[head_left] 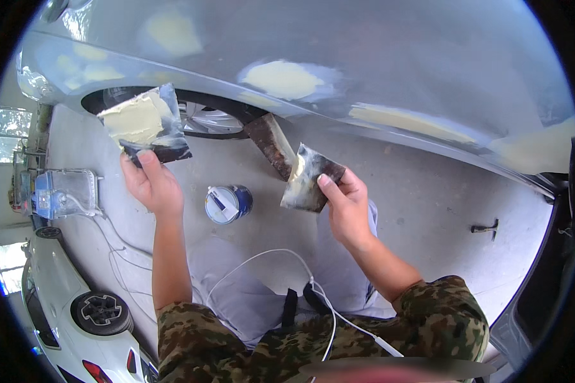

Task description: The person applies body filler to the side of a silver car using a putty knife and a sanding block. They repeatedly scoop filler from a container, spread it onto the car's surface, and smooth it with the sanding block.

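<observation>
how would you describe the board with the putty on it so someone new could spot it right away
Start at the grey car body panel across the top, patched with pale yellow filler. Below its wheel arch, the left hand holds up a dark, flat rectangular mixing board. Unlike the dark scraper blade in the right hand, a thick cream putty slab covers it.

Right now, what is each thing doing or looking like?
Left hand: gripping the filler board.
Filler board: held up, smeared with pale putty.
Right hand: gripping the spreader.
Spreader: held tilted, putty-stained.
Can: on the floor, lid on.
Car panel: patched with pale filler.
</observation>
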The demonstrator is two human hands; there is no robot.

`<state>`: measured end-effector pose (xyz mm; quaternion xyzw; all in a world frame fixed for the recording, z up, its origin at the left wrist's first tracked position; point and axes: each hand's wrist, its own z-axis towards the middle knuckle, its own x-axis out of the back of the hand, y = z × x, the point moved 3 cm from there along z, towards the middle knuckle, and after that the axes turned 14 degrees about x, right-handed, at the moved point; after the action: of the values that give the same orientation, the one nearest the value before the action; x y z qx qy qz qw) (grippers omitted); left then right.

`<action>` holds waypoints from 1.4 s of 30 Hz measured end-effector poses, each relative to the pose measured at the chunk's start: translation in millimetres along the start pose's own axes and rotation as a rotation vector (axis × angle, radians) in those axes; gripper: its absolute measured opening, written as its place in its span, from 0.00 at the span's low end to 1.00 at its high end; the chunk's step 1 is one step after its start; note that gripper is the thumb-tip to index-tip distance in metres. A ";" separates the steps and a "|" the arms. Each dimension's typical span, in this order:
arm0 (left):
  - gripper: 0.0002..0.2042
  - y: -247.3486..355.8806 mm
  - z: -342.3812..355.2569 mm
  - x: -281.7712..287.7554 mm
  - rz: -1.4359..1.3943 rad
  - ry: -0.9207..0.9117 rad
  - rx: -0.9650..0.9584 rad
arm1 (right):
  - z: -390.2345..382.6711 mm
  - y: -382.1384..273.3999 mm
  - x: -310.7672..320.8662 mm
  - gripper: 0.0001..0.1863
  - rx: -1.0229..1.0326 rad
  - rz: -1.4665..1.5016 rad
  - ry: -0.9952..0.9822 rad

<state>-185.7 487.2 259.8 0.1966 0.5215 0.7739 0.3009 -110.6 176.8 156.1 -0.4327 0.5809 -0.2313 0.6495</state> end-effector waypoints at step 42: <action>0.18 -111.0 242.3 43.9 0.669 -0.682 -1.095 | 123.0 36.0 -139.5 0.24 1.590 -1.196 0.859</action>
<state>-39.6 714.1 248.5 0.3973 -0.1514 0.8701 0.2492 -30.9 343.6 197.5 0.0162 0.1383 -0.9532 0.2683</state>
